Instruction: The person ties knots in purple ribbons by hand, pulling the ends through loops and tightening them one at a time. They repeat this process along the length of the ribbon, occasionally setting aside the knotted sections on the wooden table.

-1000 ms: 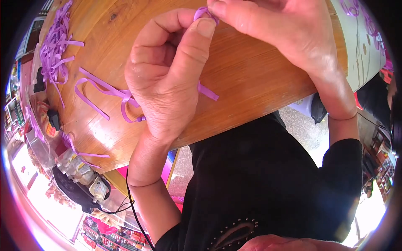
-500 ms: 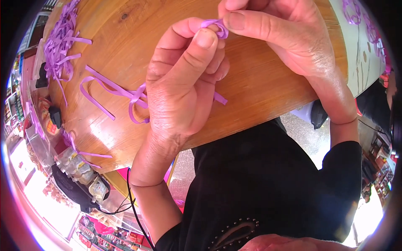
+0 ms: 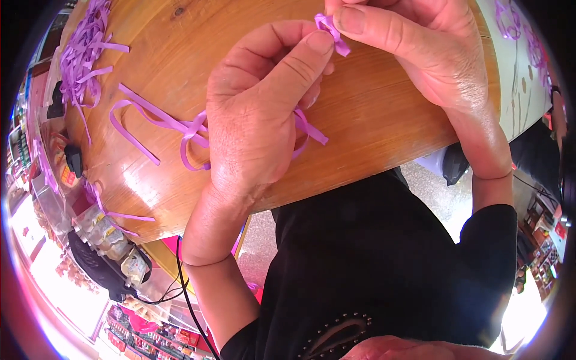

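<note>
A short purple ribbon, folded into a small loop, is held between my two hands above the wooden table. My left hand pinches its near side between thumb and forefinger, with the other fingers curled in. From the right, my right hand pinches the upper part of the loop with thumb and fingertips; some of those fingers run out of the top of the picture. Beneath my left hand lie loose purple ribbon strips, partly hidden by the palm and wrist.
The wooden table has a curved near edge. A heap of purple ribbons lies at the far left. More purple ribbon rests on a white surface at the right. A black mesh bag hangs beside the table's left edge.
My left hand has turned and shifted slightly right, its thumb now at the loop's near side. The loop has moved right and a short ribbon end now points down from it.
</note>
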The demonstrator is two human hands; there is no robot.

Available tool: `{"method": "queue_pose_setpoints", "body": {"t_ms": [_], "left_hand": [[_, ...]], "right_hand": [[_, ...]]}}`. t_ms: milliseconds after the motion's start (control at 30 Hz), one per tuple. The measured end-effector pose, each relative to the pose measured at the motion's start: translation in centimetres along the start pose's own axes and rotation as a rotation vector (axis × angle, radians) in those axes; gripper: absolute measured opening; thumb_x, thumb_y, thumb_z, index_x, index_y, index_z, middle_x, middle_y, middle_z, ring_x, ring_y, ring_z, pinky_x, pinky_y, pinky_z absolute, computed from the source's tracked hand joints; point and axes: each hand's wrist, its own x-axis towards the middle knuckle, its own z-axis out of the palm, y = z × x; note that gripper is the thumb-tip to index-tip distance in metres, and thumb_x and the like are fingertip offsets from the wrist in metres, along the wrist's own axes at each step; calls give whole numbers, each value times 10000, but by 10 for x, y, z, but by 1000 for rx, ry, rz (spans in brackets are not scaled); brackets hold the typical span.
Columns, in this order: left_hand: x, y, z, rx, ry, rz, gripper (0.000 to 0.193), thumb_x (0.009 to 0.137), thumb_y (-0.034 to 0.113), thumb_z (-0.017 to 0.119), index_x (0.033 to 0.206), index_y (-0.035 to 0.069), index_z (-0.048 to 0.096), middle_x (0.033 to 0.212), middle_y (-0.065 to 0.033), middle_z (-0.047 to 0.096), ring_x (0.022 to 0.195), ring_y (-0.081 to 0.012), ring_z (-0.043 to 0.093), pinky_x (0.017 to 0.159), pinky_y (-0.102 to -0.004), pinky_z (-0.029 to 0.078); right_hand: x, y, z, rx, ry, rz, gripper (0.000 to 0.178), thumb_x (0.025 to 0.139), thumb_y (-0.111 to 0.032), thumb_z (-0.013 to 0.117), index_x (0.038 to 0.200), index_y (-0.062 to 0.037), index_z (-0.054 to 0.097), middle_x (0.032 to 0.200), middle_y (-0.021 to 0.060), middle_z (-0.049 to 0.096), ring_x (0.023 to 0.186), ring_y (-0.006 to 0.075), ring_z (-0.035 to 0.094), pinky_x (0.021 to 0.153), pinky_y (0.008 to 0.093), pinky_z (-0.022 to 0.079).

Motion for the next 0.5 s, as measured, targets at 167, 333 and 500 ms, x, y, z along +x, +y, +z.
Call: {"method": "queue_pose_setpoints", "body": {"t_ms": [167, 333, 500], "left_hand": [[-1, 2, 0, 45, 43, 170, 138, 880, 110, 558, 950, -5, 589, 703, 21, 485, 578, -62, 357, 517, -205, 274], [5, 1, -5, 56, 8, 53, 140, 862, 89, 580, 958, -12, 594, 711, 17, 502, 572, -61, 369, 508, -199, 276], [1, 8, 5, 63, 56, 154, 111, 848, 40, 601, 932, -31, 612, 736, 19, 561, 648, -21, 472, 575, -159, 386]], "right_hand": [[-2, 7, -5, -133, 20, 8, 112, 804, 5, 621, 900, -4, 565, 882, 80, 595, 798, 130, 599, 719, 210, 481], [-7, -21, -2, -512, 67, -236, 216, 788, -15, 644, 995, -1, 585, 904, 89, 596, 842, 141, 579, 749, 233, 458], [-7, -13, 1, -761, 82, -455, 281, 726, -42, 692, 1000, -28, 632, 885, 76, 613, 812, 179, 568, 728, 268, 444]]}}
